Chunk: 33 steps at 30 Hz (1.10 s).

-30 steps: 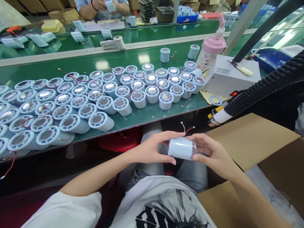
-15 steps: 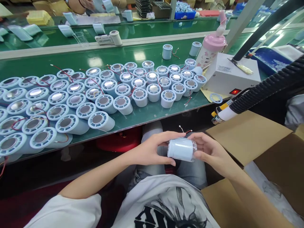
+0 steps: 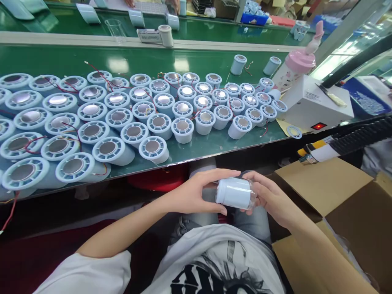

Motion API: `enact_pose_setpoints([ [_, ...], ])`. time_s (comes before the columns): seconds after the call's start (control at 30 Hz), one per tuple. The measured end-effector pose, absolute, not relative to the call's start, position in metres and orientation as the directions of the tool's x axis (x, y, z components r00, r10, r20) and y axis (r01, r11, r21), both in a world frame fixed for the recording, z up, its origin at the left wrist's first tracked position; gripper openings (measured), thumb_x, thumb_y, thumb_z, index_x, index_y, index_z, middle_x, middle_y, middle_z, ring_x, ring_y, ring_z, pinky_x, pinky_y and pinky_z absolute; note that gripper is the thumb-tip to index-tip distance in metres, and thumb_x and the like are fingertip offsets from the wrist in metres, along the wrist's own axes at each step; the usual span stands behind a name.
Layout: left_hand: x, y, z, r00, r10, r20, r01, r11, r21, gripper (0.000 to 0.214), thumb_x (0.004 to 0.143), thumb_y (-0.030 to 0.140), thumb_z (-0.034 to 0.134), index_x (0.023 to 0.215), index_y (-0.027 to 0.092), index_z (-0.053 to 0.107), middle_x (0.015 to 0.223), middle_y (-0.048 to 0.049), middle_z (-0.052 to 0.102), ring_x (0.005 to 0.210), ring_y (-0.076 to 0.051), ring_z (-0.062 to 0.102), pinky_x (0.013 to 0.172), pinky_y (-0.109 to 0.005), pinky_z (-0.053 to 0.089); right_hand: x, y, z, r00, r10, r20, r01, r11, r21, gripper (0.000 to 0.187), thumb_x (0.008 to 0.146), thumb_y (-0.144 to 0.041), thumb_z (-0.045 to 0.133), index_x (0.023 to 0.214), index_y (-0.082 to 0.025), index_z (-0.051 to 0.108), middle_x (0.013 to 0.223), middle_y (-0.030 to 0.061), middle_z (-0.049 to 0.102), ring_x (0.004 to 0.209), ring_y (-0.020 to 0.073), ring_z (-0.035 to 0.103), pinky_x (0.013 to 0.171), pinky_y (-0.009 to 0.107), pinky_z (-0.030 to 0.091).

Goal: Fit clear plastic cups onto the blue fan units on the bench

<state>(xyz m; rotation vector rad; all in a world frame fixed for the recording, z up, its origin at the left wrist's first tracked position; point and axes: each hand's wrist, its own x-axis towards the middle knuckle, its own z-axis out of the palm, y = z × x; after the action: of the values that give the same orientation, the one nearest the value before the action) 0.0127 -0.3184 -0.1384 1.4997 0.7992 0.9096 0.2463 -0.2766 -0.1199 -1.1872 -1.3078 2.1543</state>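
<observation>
Over my lap, a light blue cylinder (image 3: 234, 192) lies sideways between my hands. A clear plastic cover surrounds it and sticks out past its right end. My left hand (image 3: 200, 194) curves round the flanged left end, fingers along the top and thumb beneath. At the covered end, my right hand (image 3: 271, 198) has its fingers wrapped round the clear plastic, some of them hidden behind it. On the green bench (image 3: 196, 152) beyond stand several rows of similar blue cylinders (image 3: 153, 149) with round silvery discs on top, some trailing thin red wires.
An opened cardboard box (image 3: 333, 183) is to my right. Above it hang a black corrugated hose (image 3: 361, 136) and a grey-white box (image 3: 318, 102) with a lit red switch. A pink-lidded bottle (image 3: 298, 61) stands behind. Another person's hand (image 3: 174, 5) shows across the bench.
My right hand's fingers have shifted round the clear end, with the thumb now farther over. Wire ends seen above the cylinder are out of sight. The whole view has swung slightly.
</observation>
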Motion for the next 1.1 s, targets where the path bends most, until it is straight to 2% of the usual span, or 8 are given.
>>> enact_pose_setpoints([
  [0.33, -0.022, -0.355, -0.145, 0.338, 0.933, 0.122, -0.102, -0.093, 0.99, 0.079, 0.068, 0.018, 0.082, 0.139, 0.028, 0.05, 0.146, -0.0106, 0.049, 0.135, -0.028, 0.046, 0.108, -0.04, 0.045, 0.192, -0.283, -0.115, -0.657, 0.45, -0.605, 0.235, -0.64, -0.731, 0.053, 0.078, -0.07, 0.062, 0.08, -0.018, 0.053, 0.053, 0.0002, 0.065, 0.043, 0.0119, 0.064, 0.038, 0.012, 0.047],
  [0.47, -0.028, -0.367, -0.15, 0.277, 0.949, 0.149, -0.161, -0.107, 0.981, 0.08, 0.067, 0.017, 0.083, 0.138, 0.029, 0.051, 0.146, -0.0106, 0.049, 0.136, -0.028, 0.045, 0.108, -0.041, 0.045, 0.179, -0.284, -0.115, -0.682, 0.327, -0.654, 0.304, -0.686, -0.661, 0.054, 0.083, -0.069, 0.056, 0.081, -0.015, 0.057, 0.055, 0.0047, 0.068, 0.04, 0.0097, 0.062, 0.037, 0.009, 0.045],
  [0.57, -0.029, -0.373, -0.152, 0.241, 0.954, 0.177, -0.175, -0.137, 0.975, 0.081, 0.064, 0.014, 0.084, 0.137, 0.03, 0.053, 0.146, -0.0096, 0.049, 0.136, -0.029, 0.044, 0.107, -0.04, 0.045, 0.173, -0.283, -0.115, -0.655, 0.275, -0.704, 0.349, -0.716, -0.604, 0.054, 0.095, -0.062, 0.04, 0.082, -0.013, 0.06, 0.058, 0.007, 0.069, 0.036, 0.0086, 0.059, 0.033, 0.009, 0.042],
  [0.63, -0.028, -0.375, -0.152, 0.222, 0.956, 0.189, -0.175, -0.152, 0.973, 0.082, 0.063, 0.012, 0.084, 0.136, 0.031, 0.053, 0.146, -0.0086, 0.048, 0.136, -0.028, 0.044, 0.107, -0.038, 0.045, 0.172, -0.283, -0.115, -0.629, 0.25, -0.736, 0.375, -0.733, -0.568, 0.062, 0.101, -0.056, 0.025, 0.077, -0.012, 0.061, 0.057, 0.0089, 0.069, 0.033, 0.0077, 0.057, 0.032, 0.009, 0.04],
  [0.77, -0.023, -0.376, -0.15, 0.216, 0.962, 0.168, -0.134, -0.141, 0.981, 0.079, 0.066, 0.014, 0.083, 0.137, 0.031, 0.052, 0.146, -0.0079, 0.047, 0.136, -0.028, 0.044, 0.104, -0.036, 0.048, 0.176, -0.282, -0.114, -0.611, 0.214, -0.762, 0.397, -0.75, -0.529, 0.074, 0.102, -0.056, 0.014, 0.072, -0.011, 0.064, 0.057, 0.0104, 0.069, 0.031, 0.0062, 0.055, 0.029, 0.009, 0.036],
  [0.9, -0.016, -0.376, -0.145, 0.212, 0.97, 0.117, -0.085, -0.101, 0.991, 0.071, 0.07, 0.022, 0.081, 0.135, 0.028, 0.052, 0.139, -0.0095, 0.052, 0.125, -0.026, 0.054, 0.096, -0.034, 0.052, 0.182, -0.283, -0.114, -0.63, 0.141, -0.764, 0.439, -0.746, -0.5, 0.086, 0.1, -0.059, 0.004, 0.065, -0.008, 0.064, 0.053, 0.009, 0.064, 0.029, 0.0042, 0.051, 0.029, 0.008, 0.034],
  [1.0, -0.011, -0.376, -0.14, 0.213, 0.976, 0.038, -0.108, -0.015, 0.994, 0.068, 0.073, 0.026, 0.079, 0.135, 0.026, 0.05, 0.133, -0.0103, 0.055, 0.115, -0.024, 0.059, 0.091, -0.033, 0.054, 0.189, -0.285, -0.118, -0.708, 0.163, -0.688, 0.414, -0.693, -0.59, 0.083, 0.093, -0.073, 0.014, 0.07, -0.01, 0.063, 0.058, 0.0071, 0.063, 0.037, 0.0077, 0.057, 0.031, 0.011, 0.039],
  [1.1, -0.009, -0.374, -0.136, 0.242, 0.969, -0.042, -0.171, 0.085, 0.982, 0.069, 0.074, 0.028, 0.077, 0.136, 0.024, 0.046, 0.125, -0.0105, 0.058, 0.106, -0.023, 0.063, 0.086, -0.033, 0.056, 0.201, -0.288, -0.124, -0.799, 0.383, -0.464, 0.244, -0.499, -0.832, 0.067, 0.086, -0.077, 0.038, 0.103, -0.016, 0.061, 0.081, 0.007, 0.068, 0.057, 0.0132, 0.065, 0.046, 0.018, 0.053],
])
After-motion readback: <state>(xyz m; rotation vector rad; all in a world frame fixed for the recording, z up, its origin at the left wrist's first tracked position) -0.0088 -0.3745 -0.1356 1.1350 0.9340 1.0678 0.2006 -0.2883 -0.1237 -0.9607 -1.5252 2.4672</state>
